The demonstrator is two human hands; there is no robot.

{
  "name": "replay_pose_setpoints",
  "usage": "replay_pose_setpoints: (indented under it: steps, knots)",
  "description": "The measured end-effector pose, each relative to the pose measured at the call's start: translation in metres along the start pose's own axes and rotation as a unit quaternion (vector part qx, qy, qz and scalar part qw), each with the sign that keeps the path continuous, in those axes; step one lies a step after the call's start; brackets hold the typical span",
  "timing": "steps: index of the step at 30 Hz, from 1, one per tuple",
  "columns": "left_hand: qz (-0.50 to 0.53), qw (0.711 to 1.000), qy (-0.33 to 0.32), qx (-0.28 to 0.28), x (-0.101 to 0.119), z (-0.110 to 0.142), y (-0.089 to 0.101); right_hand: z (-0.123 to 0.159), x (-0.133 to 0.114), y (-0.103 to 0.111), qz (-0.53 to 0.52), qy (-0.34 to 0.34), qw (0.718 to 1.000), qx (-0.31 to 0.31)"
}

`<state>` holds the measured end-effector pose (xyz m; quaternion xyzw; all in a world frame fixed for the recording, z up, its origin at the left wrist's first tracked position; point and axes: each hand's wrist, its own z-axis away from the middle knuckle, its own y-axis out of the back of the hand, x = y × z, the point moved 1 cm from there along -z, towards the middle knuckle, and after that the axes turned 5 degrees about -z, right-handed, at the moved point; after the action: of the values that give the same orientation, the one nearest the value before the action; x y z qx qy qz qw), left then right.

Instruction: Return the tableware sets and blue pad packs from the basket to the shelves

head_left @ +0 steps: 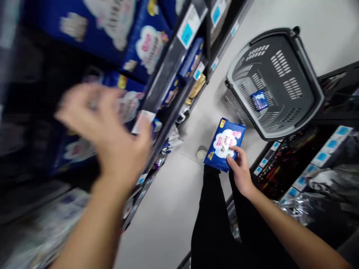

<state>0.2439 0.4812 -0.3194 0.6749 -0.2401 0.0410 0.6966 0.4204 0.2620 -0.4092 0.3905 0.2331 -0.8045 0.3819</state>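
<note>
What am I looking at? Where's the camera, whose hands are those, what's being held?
This is one picture from a camera worn on a person's head, looking forward and down, and the view is tilted. There is no robot; both hands are the person's own. The right hand grips a blue package with a white cloud shape on it. The left hand is open and blurred, in front of shelves of blue packages; the picture does not show whether it touches one. On the pale floor below sits a grey plastic shopping basket with a small blue packet inside. The person's black trousers show at the bottom.
</note>
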Motion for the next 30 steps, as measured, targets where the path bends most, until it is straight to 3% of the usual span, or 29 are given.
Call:
replay_pose_setpoints:
  steps: [2, 3, 6, 9, 12, 15, 17, 20, 21, 25, 27, 30]
  knots:
    - [0.006, 0.996, -0.056, -0.073, 0.002, 0.035, 0.002, 0.021, 0.004, -0.014, -0.024, -0.024, 0.999, -0.033]
    - [0.036, 0.990, -0.054, -0.126, 0.002, 0.054, -0.001, 0.030, 0.006, -0.021, -0.033, -0.033, 0.998, -0.052]
    - [0.197, 0.937, 0.093, -0.275, -0.006, 0.106, -0.014, 0.050, 0.008, -0.039, -0.065, -0.047, 0.991, -0.106]
    - [0.319, 0.861, 0.229, -0.324, -0.017, 0.134, -0.016, 0.059, 0.008, -0.055, -0.085, -0.031, 0.986, -0.141]
    - [0.373, 0.835, 0.284, -0.288, -0.023, 0.141, -0.009, 0.064, 0.004, -0.068, -0.078, -0.017, 0.977, -0.196]
    - [0.369, 0.834, 0.329, -0.246, -0.030, 0.141, 0.005, 0.068, 0.002, -0.078, -0.027, -0.007, 0.967, -0.251]
    - [0.321, 0.865, 0.337, -0.189, -0.042, 0.142, 0.017, 0.072, 0.003, -0.082, 0.017, 0.007, 0.963, -0.270]
    - [0.146, 0.944, 0.292, -0.043, -0.074, 0.144, 0.037, 0.082, 0.013, -0.079, 0.057, 0.003, 0.953, -0.297]
    - [0.079, 0.959, 0.273, 0.008, -0.087, 0.144, 0.042, 0.086, 0.017, -0.076, 0.066, -0.007, 0.949, -0.309]
    - [-0.046, 0.952, 0.256, 0.160, -0.136, 0.140, 0.054, 0.097, 0.038, -0.055, 0.099, -0.056, 0.937, -0.329]
    - [-0.076, 0.946, 0.253, 0.189, -0.151, 0.133, 0.053, 0.100, 0.048, -0.044, 0.117, -0.074, 0.936, -0.325]
    - [-0.120, 0.952, 0.230, 0.163, -0.161, 0.122, 0.048, 0.097, 0.054, -0.038, 0.150, -0.070, 0.934, -0.317]
